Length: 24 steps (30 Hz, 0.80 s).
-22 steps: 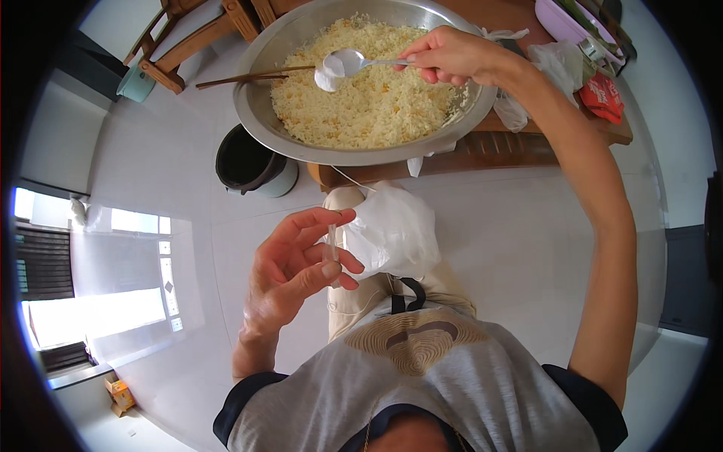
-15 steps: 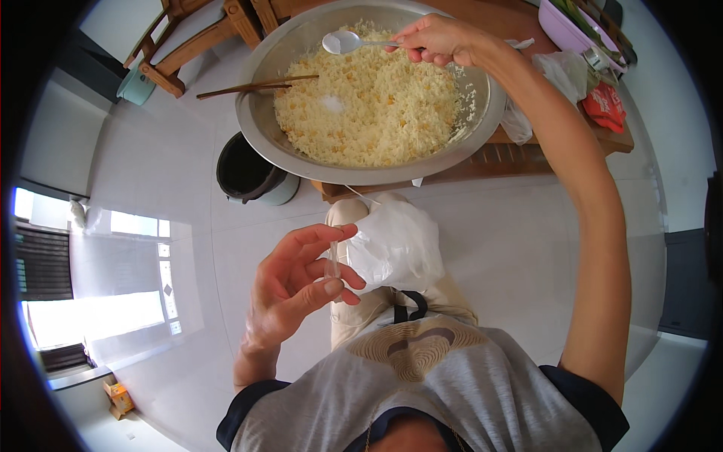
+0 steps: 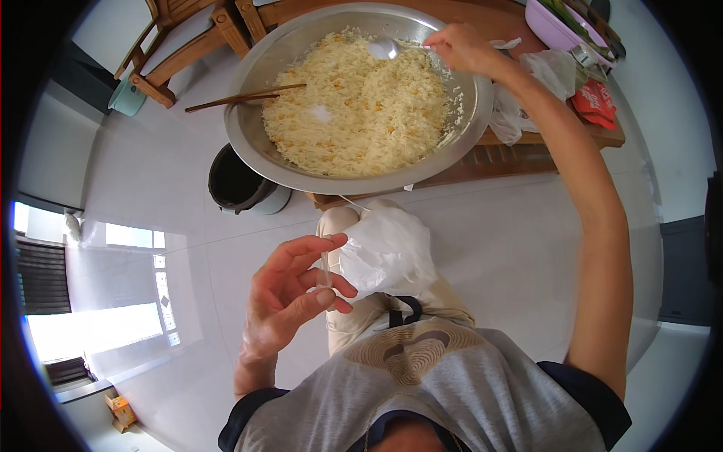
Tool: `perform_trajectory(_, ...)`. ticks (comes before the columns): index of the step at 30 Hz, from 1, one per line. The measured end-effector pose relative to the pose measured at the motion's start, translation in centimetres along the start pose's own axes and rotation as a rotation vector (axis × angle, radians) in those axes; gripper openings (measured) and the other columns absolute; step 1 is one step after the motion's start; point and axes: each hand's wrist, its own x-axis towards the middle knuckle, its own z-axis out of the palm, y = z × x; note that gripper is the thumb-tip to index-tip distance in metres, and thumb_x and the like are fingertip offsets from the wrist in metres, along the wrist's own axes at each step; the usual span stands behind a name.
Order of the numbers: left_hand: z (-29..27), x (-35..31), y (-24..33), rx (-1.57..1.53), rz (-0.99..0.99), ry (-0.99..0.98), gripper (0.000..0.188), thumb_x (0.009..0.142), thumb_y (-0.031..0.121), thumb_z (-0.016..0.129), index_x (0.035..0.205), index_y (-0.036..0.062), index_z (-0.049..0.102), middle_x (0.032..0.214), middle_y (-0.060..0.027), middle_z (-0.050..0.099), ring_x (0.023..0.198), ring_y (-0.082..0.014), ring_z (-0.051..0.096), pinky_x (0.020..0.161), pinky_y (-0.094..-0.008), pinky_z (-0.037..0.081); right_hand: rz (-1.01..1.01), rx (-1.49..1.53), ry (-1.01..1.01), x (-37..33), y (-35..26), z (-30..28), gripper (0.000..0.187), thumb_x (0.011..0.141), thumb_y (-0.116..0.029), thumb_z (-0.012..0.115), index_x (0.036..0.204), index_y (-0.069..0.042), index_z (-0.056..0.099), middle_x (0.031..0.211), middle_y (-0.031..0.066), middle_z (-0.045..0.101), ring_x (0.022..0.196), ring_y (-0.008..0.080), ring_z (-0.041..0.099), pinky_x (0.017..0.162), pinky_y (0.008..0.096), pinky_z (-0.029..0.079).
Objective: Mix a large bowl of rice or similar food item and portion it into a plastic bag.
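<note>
The spoon [image 3: 384, 50] is swinging rightward over the metal basin [image 3: 473, 83], leaving white powder [image 3: 321, 114] lying in a small mound on the yellowish grains [image 3: 369, 113], so that portion is now sitting unmixed. The right hand [image 3: 461, 50] is gripping the handle at full reach; the left hand [image 3: 286, 290] is pinching a small clear piece [image 3: 324, 270] above the lap.

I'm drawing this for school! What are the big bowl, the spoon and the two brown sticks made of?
Big bowl: seems metal, smooth; its grey rim gleams softly.
Spoon: probably polished metal; it looks silvery, though blurred.
Brown sticks: likely wood or bamboo, from their colour; I can't tell the finish.
</note>
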Motion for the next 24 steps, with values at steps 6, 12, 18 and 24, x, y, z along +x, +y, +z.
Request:
perform_trajectory(6, 0.3, -0.1, 0.0, 0.03, 0.006, 0.024, 0.044, 0.075, 0.001, 0.057, 0.115, -0.0076, 0.038, 0.121, -0.0284, 0.039, 0.081, -0.0243, 0.059, 0.066, -0.034, 0.052, -0.433, -0.54, 0.263, -1.8, 1.9, 1.2, 0.019, 0.081, -0.005, 0.048, 0.095, -0.003, 0.06, 0.065, 0.0223, 0.055, 0.058, 0.0317, 0.058, 0.053, 0.0368, 0.045)
perform_trajectory(12, 0.6, -0.4, -0.3, 0.055, 0.032, 0.015, 0.044, 0.076, 0.003, 0.057, 0.114, -0.0077, 0.039, 0.12, -0.0276, 0.039, 0.082, -0.0239, 0.059, 0.066, -0.0337, 0.052, -0.415, -0.922, 0.189, -3.8, 0.8, 2.2, 0.023, 0.069, 0.004, 0.05, 0.089, -0.003, 0.06, 0.068, 0.0181, 0.059, 0.069, 0.0306, 0.061, 0.059, 0.0383, 0.05)
perform_trajectory(18, 0.6, -1.0, -0.3, 0.052, 0.024, 0.03, 0.044, 0.076, 0.003, 0.057, 0.115, -0.0074, 0.038, 0.12, -0.0275, 0.04, 0.082, -0.0237, 0.059, 0.066, -0.0341, 0.052, -0.402, -0.725, 0.367, -5.3, -0.1, 1.8, 0.025, 0.069, 0.004, 0.05, 0.092, -0.002, 0.055, 0.065, 0.018, 0.058, 0.065, 0.03, 0.061, 0.054, 0.0384, 0.049)
perform_trajectory(24, 0.8, -1.1, -0.3, 0.061, 0.028, 0.031, 0.043, 0.076, 0.003, 0.057, 0.114, -0.0073, 0.039, 0.12, -0.0275, 0.04, 0.081, -0.0236, 0.059, 0.066, -0.0342, 0.052, -0.467, -0.728, 0.333, -7.4, 2.8, 3.1, 0.025, 0.071, 0.004, 0.048, 0.094, -0.002, 0.053, 0.069, 0.0184, 0.057, 0.063, 0.0312, 0.06, 0.052, 0.0376, 0.048)
